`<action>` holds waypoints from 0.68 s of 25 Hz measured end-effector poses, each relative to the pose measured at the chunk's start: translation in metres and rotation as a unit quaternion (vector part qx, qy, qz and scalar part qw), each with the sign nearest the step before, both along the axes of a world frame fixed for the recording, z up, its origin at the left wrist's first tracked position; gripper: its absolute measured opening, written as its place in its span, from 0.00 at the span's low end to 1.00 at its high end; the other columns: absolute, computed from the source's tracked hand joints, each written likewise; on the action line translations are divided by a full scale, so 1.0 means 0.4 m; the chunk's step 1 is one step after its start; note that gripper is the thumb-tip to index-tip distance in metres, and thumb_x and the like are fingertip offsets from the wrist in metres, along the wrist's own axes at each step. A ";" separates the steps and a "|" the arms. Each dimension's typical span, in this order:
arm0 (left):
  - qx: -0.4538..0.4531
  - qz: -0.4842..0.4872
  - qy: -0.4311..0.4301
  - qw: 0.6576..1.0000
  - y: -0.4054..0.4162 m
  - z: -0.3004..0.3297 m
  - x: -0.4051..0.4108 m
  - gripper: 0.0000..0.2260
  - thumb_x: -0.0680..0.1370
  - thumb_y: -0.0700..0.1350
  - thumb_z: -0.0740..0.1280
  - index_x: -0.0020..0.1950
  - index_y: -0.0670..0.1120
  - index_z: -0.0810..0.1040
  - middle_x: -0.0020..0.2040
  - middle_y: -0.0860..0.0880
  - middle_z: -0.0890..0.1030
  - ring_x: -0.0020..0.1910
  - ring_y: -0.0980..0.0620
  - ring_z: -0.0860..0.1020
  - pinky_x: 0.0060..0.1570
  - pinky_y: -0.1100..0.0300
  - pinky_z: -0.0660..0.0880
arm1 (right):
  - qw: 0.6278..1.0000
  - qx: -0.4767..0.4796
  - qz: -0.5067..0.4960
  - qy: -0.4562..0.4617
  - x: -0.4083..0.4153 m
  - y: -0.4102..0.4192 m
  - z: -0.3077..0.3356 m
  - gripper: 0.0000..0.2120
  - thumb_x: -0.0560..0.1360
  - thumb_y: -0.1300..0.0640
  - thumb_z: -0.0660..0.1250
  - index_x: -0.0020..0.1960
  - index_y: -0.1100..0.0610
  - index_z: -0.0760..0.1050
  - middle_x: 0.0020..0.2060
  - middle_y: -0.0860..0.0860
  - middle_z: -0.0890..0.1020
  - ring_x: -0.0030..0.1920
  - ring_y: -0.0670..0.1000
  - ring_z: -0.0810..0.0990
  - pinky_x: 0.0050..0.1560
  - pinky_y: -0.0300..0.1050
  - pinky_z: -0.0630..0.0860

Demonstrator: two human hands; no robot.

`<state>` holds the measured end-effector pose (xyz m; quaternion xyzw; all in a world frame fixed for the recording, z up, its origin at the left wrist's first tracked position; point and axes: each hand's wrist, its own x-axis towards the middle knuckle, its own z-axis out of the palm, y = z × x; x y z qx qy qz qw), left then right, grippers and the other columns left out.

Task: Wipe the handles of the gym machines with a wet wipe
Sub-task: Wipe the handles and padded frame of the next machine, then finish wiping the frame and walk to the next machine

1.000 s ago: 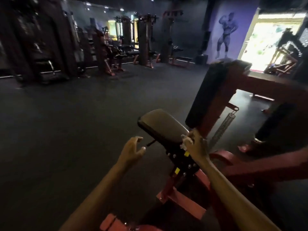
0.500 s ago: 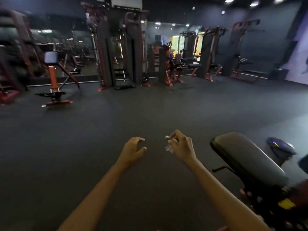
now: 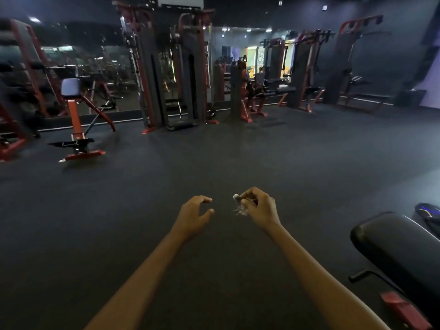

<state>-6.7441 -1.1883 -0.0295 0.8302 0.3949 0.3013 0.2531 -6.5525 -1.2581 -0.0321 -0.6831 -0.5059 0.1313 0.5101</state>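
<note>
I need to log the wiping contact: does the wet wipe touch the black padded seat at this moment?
Apart. The head view shows the wet wipe pinched in the right hand, with bare floor between it and the padded seat.

Single head-worn wide-angle view, looking forward and slightly down across the dark gym floor (image 3: pixel 214 163). Both forearms reach in from the bottom edge, near the lens. A padded seat (image 3: pixel 392 244) sits close at lower right; cable machines (image 3: pixel 176 67) stand far off, along the mirrored wall.
</note>
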 end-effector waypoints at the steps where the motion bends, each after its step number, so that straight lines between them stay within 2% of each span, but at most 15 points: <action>1: 0.005 -0.012 0.000 1.000 0.051 -0.005 0.037 0.14 0.77 0.41 0.68 0.63 0.41 0.76 0.62 0.46 0.77 0.62 0.52 0.74 0.57 0.68 0.65 | 1.000 0.001 -0.008 0.000 0.033 0.048 -0.004 0.03 0.73 0.66 0.67 0.45 0.60 0.78 0.40 0.51 0.81 0.39 0.40 0.77 0.35 0.24 0.71; 6: 0.008 -0.063 0.008 0.998 0.356 -0.019 0.262 0.15 0.78 0.42 0.67 0.64 0.42 0.75 0.63 0.46 0.76 0.63 0.52 0.73 0.58 0.68 0.65 | 0.998 0.008 -0.058 0.005 0.248 0.324 -0.032 0.02 0.74 0.65 0.68 0.45 0.60 0.79 0.39 0.51 0.81 0.37 0.39 0.76 0.34 0.24 0.70; 11: 0.029 -0.130 0.011 0.991 0.700 0.061 0.575 0.17 0.78 0.43 0.66 0.66 0.43 0.73 0.64 0.47 0.75 0.64 0.54 0.73 0.59 0.67 0.65 | 0.991 0.034 -0.131 0.016 0.554 0.605 0.034 0.01 0.74 0.62 0.69 0.44 0.59 0.79 0.38 0.49 0.81 0.38 0.39 0.77 0.35 0.24 0.71; 14: 0.005 -0.176 0.003 0.984 0.833 0.053 0.778 0.17 0.78 0.43 0.66 0.67 0.43 0.72 0.65 0.48 0.75 0.64 0.54 0.72 0.60 0.65 0.66 | 0.982 0.018 -0.189 0.012 0.724 0.674 0.044 0.01 0.73 0.62 0.70 0.44 0.60 0.78 0.36 0.45 0.79 0.36 0.38 0.75 0.35 0.23 0.70; 17: -0.033 -0.238 -0.019 0.970 0.931 0.030 1.037 0.17 0.78 0.41 0.66 0.66 0.43 0.73 0.65 0.46 0.76 0.64 0.53 0.72 0.61 0.63 0.67 | 0.965 0.008 -0.261 0.002 0.929 0.697 0.047 0.02 0.72 0.62 0.71 0.42 0.58 0.78 0.35 0.46 0.79 0.35 0.40 0.75 0.33 0.27 0.70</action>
